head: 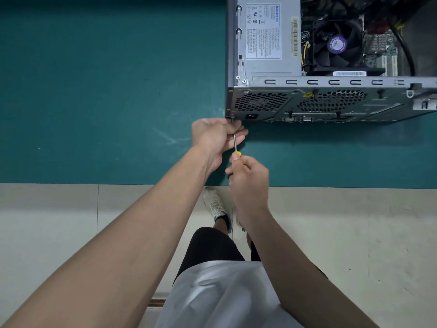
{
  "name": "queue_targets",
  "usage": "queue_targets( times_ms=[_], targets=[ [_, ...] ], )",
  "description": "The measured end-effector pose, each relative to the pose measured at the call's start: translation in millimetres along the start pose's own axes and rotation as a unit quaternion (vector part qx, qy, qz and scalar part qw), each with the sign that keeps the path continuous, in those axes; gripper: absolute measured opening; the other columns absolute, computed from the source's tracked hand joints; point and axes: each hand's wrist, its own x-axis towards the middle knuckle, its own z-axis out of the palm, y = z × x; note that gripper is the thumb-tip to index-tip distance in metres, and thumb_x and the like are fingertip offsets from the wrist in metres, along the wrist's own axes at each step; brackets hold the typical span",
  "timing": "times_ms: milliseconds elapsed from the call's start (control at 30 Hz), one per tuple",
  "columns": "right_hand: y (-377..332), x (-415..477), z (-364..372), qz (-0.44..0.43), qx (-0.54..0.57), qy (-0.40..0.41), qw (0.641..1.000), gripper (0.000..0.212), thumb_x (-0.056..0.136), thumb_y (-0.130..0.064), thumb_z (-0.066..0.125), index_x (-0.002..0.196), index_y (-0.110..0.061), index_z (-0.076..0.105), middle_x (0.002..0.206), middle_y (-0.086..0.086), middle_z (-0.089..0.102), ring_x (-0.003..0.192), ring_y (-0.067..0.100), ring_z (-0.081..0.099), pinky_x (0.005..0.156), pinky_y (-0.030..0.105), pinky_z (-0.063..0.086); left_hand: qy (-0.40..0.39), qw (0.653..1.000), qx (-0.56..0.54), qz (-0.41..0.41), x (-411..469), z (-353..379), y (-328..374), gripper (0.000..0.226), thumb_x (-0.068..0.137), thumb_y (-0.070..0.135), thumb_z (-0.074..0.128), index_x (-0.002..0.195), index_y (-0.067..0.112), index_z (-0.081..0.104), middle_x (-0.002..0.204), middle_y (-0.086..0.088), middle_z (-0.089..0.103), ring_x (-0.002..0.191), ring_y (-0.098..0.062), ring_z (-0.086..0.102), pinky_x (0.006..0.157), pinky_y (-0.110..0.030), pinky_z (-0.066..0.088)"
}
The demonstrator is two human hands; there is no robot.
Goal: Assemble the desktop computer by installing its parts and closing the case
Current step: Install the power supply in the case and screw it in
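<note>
**Fig.** Case (307, 107): grey sheet metal, matt; rear panel perforated. PSU (267, 67): bare matt metal w/ white printed paper label (263, 31). Fan (338, 43): black plastic, slight gloss. Screwdriver (235, 143): shiny metal shaft, yellow plastic handle. Table mat (94, 91): teal, matt, scuffed pale in places. Floor (59, 221): pale smooth tiles. Shirt (224, 292): white cloth.

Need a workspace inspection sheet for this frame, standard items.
Surface: green mat, pale scuff marks.
Job's things: open case on its side; power supply and CPU fan inside; screwdriver tip at its rear corner.
Clutter: nothing seen.
Hands: left hand pinches screwdriver shaft; right hand grips its yellow handle.
Cables: yellow wires beside fan, black cable inside case.
Surroundings: pale tiled floor.
</note>
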Motion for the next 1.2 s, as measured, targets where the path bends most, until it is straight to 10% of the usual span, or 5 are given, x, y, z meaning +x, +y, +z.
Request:
queue_targets(
  times_ms=[167,533,733,900,1200],
  targets=[
    [-8,3,-8,0.247,0.457,-0.222,0.825,0.024,0.100,-0.024,0.043,0.093,-0.004,0.056,0.067,0.000,0.047,0.045,0.006,0.030,0.040,0.018,0.026,-0.061,0.998,0.007,-0.029,1,-7,7,0.012,0.095,-0.002,0.052,0.099,-0.011,0.059,0.080,-0.018,0.072,0.073,-0.027,0.073,0.065,-0.027,0.060],
    [1,2,10,0.018,0.072,-0.020,0.997,0.035,0.100,-0.027,0.046,0.073,-0.005,0.055,0.057,0.003,0.043,0.047,0.015,0.035,0.046,0.029,0.034,-0.006,1.000,0.008,0.007,1,-1,0,0.006,0.091,-0.004,0.057,0.090,-0.008,0.062,0.083,-0.020,0.069,0.071,-0.026,0.072,0.069,-0.029,0.060],
    [0,4,-5,0.281,0.558,-0.245,0.741,0.026,0.096,-0.027,0.045,0.084,-0.005,0.053,0.056,-0.003,0.040,0.039,0.005,0.030,0.034,0.016,0.020,-0.027,1.000,0.009,-0.007,-3,-4,3,0.015,0.091,-0.006,0.056,0.105,-0.011,0.057,0.083,-0.021,0.069,0.068,-0.025,0.072,0.059,-0.024,0.058],
    [-3,-4,0,0.045,0.058,-0.036,0.997,0.032,0.095,-0.047,0.049,0.085,-0.017,0.056,0.065,0.000,0.056,0.054,0.017,0.049,0.051,0.031,0.037,0.003,1.000,-0.006,0.014,-3,2,0,0.009,0.091,-0.007,0.056,0.099,-0.010,0.058,0.080,-0.021,0.069,0.066,-0.025,0.072,0.061,-0.025,0.059],
    [5,-2,16,-0.054,0.018,0.059,0.997,0.034,0.099,-0.021,0.048,0.066,-0.015,0.046,0.054,-0.007,0.033,0.052,0.015,0.031,0.053,0.030,0.025,-0.027,0.999,0.035,0.012,1,-4,3,0.013,0.090,-0.006,0.058,0.101,-0.013,0.059,0.087,-0.022,0.069,0.071,-0.025,0.072,0.064,-0.026,0.059]
  ],
)
